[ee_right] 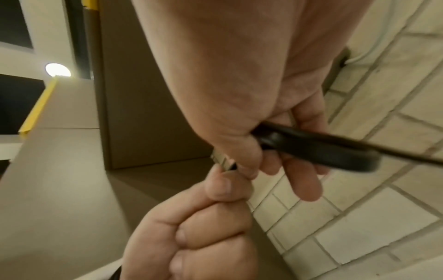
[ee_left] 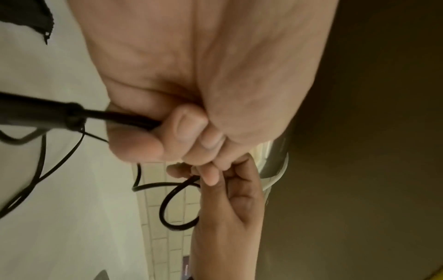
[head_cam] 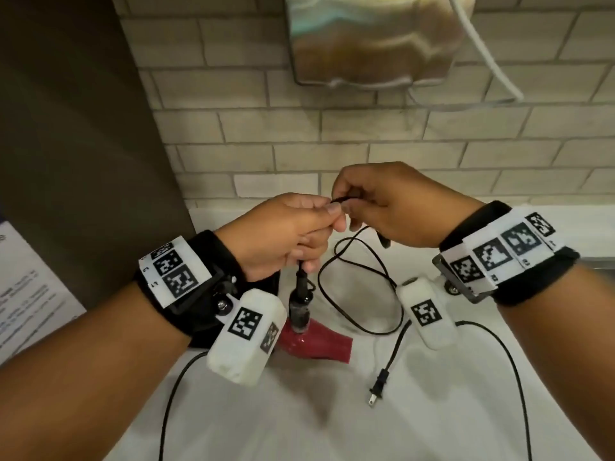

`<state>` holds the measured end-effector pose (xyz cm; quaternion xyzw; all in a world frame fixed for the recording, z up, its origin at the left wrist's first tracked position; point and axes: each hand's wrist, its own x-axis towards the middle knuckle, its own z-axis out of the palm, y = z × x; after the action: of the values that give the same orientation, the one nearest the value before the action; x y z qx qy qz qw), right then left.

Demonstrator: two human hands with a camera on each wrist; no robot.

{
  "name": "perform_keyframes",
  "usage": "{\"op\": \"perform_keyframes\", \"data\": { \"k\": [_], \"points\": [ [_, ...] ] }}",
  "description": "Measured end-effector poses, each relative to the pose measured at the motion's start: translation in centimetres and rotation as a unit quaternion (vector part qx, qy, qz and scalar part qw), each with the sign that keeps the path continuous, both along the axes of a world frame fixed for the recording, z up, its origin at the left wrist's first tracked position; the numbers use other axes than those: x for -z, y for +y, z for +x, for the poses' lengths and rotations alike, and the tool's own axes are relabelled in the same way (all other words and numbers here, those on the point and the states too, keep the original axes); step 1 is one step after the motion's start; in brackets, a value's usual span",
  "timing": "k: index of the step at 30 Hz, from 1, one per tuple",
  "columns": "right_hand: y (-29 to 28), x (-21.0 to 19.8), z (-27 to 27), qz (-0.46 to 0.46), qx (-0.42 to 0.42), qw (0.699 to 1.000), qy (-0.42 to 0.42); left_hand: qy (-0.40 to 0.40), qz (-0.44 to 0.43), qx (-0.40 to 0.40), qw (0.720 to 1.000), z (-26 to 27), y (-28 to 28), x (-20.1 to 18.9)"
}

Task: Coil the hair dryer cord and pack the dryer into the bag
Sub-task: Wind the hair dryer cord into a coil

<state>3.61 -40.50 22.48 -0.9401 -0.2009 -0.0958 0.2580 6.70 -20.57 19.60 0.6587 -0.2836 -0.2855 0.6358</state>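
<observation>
The red hair dryer hangs nozzle-right just above the white counter, its black handle pointing up. My left hand grips the black cord right above the handle's strain relief. My right hand pinches the same cord beside the left thumb. From there the cord falls in loose loops onto the counter and ends in the plug. A black zippered bag lies under my left wrist, mostly hidden.
A steel wall unit hangs on the tiled wall above. A brown partition stands at the left, with a printed sheet below it. Thin black wrist-camera cables trail over the counter.
</observation>
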Motion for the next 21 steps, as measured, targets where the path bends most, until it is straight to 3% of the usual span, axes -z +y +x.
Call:
{"op": "perform_keyframes", "data": {
  "k": [5,8,13,16,21],
  "points": [
    [0.0,1.3,0.5,0.095,-0.027,0.994,0.054,0.138,-0.095,0.062,0.984,0.1,2.1,-1.0],
    [-1.7,2.8,1.0,0.096,-0.034,0.993,0.063,0.191,-0.161,0.075,0.965,0.5,3.6,-1.7],
    [-3.9,6.3,0.7,0.134,0.104,0.986,0.007,0.203,-0.240,0.102,0.944,0.8,5.2,-2.5],
    [-3.7,9.1,0.1,0.051,0.107,0.992,-0.031,0.198,-0.304,0.115,0.925,0.8,5.0,-2.9],
    [0.0,10.0,-1.8,-0.103,0.010,0.994,-0.039,0.158,-0.352,0.073,0.920,0.7,4.9,-2.4]
  ]
}}
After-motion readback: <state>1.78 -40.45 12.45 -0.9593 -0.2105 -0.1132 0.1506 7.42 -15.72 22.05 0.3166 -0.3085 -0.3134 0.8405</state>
